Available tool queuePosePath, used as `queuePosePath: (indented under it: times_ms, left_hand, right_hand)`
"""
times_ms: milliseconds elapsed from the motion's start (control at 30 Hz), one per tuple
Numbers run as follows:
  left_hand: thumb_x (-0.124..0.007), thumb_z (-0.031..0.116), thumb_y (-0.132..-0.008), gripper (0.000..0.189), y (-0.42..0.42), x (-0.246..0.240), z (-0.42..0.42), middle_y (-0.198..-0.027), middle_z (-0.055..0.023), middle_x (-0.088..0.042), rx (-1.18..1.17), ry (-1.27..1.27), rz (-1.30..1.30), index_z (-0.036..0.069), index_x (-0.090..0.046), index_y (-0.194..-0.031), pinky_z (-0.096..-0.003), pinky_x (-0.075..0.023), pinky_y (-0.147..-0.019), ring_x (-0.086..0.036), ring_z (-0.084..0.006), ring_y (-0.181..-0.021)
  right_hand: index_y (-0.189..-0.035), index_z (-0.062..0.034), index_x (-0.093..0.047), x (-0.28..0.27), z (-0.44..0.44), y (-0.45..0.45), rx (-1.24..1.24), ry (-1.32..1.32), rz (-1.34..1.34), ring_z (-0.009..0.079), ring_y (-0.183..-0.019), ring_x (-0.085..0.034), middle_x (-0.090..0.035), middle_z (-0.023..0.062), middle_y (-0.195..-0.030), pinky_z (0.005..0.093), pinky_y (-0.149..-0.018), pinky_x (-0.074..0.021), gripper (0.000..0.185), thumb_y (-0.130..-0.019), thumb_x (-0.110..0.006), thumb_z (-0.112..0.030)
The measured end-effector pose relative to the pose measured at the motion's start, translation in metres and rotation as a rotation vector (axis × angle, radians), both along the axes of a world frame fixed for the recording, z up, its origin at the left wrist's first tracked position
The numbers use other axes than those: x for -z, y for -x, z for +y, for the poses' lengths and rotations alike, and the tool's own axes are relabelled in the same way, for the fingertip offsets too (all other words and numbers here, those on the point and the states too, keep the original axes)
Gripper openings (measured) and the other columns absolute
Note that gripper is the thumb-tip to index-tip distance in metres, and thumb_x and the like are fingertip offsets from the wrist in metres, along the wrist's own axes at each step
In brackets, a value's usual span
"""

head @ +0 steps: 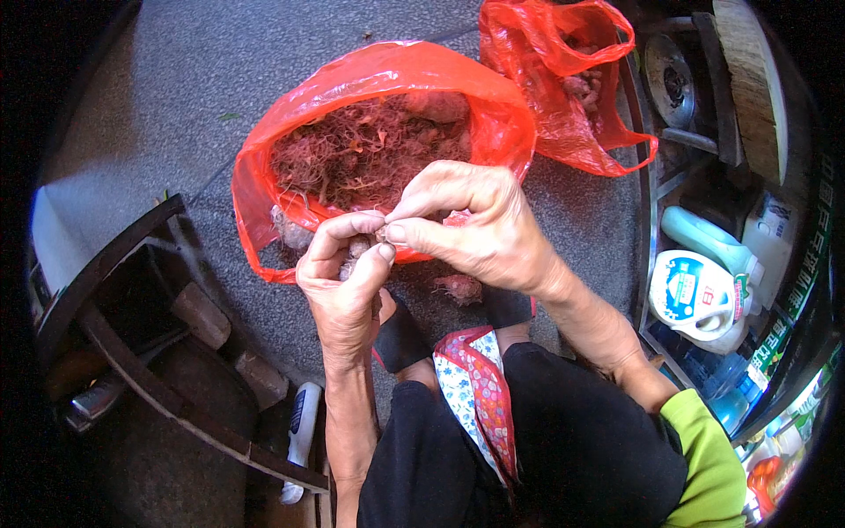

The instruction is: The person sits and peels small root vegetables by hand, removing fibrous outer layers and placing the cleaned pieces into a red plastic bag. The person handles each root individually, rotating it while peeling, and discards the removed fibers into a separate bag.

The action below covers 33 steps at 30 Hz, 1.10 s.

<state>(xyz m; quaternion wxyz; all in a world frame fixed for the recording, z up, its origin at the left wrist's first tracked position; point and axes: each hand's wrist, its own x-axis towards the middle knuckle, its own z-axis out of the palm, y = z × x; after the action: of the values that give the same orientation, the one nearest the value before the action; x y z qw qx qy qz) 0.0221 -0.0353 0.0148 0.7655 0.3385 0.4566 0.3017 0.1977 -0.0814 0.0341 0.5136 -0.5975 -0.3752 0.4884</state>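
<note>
My left hand (343,270) grips a small knobby root piece (358,247), mostly covered by its fingers. Thumb and forefinger of my right hand (485,228) pinch the end of that piece, so the two hands meet at their fingertips. Just beyond them an open red plastic bag (403,69) lies on the floor. Inside it is a tangle of fibrous roots (343,155), with a larger tuber (436,105) at the far side. A pale hairy tuber (290,231) shows by the bag's left near edge. Another hairy tuber (460,288) rests on the floor near my feet.
A second red plastic bag (528,59) holds pinkish knobby pieces (582,89). On the right, a rack carries a white detergent bottle (690,294), a pale green bottle (709,241) and a wooden board (752,86). A dark frame (132,360) and white bottle (304,422) stand left.
</note>
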Motion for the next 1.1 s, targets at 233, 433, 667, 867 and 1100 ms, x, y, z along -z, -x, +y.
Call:
queuePosePath:
  times_ms: [233,433,667,867,1100]
  left_hand:
    - [-0.066,-0.002,-0.086,0.023,-0.002,-0.004,0.001,-0.078,0.0006,-0.060,-0.006,0.241,-0.117,-0.003,-0.065,-0.109,-0.0180,-0.0333,-0.049,-0.043,-0.0026,-0.055]
    - [-0.068,-0.007,-0.085,0.022,-0.004,-0.005,0.002,-0.081,0.0017,-0.062,-0.034,0.183,-0.004,-0.003,-0.067,-0.107,-0.0166,-0.0376,-0.055,-0.049,-0.0016,-0.061]
    - [-0.073,-0.008,-0.083,0.023,-0.002,-0.004,0.000,-0.088,0.0020,-0.064,0.085,-0.031,0.121,-0.003,-0.068,-0.104,-0.0176,-0.0439,-0.066,-0.052,-0.0020,-0.071]
    - [-0.067,-0.008,-0.083,0.023,0.004,-0.005,0.002,-0.088,-0.0017,-0.065,0.051,0.157,-0.039,-0.003,-0.067,-0.106,-0.0187,-0.0414,-0.059,-0.050,-0.0038,-0.065]
    - [-0.064,-0.005,-0.087,0.028,-0.001,-0.001,0.002,-0.088,-0.0079,-0.068,-0.083,0.289,-0.155,-0.003,-0.066,-0.114,-0.0184,-0.0349,-0.047,-0.046,-0.0050,-0.053]
  right_hand:
    - [-0.094,0.0003,-0.066,-0.003,-0.004,0.006,-0.083,0.057,-0.296,0.0078,-0.075,-0.060,-0.065,0.0030,-0.082,0.0244,-0.065,-0.0481,0.015,-0.096,-0.069,-0.014]
    - [-0.095,-0.0017,-0.066,-0.008,-0.004,0.005,0.246,0.166,0.162,0.0027,-0.067,-0.055,-0.063,-0.0019,-0.079,0.0206,-0.060,-0.0450,0.016,-0.100,-0.065,-0.017]
    - [-0.082,-0.0046,-0.057,0.001,0.002,0.007,-0.177,-0.079,-0.621,0.0340,-0.074,-0.062,-0.057,0.0127,-0.077,0.0455,-0.063,-0.0505,0.025,-0.092,-0.070,-0.024]
    - [-0.085,-0.0028,-0.056,0.006,0.001,0.006,-0.161,-0.162,-0.569,0.0355,-0.076,-0.062,-0.056,0.0136,-0.079,0.0449,-0.064,-0.0507,0.015,-0.091,-0.065,-0.013]
    - [-0.107,0.0002,-0.067,0.004,0.003,-0.008,0.056,0.235,0.247,0.0050,-0.074,-0.060,-0.066,0.0003,-0.085,0.0208,-0.064,-0.0503,0.019,-0.098,-0.069,-0.017]
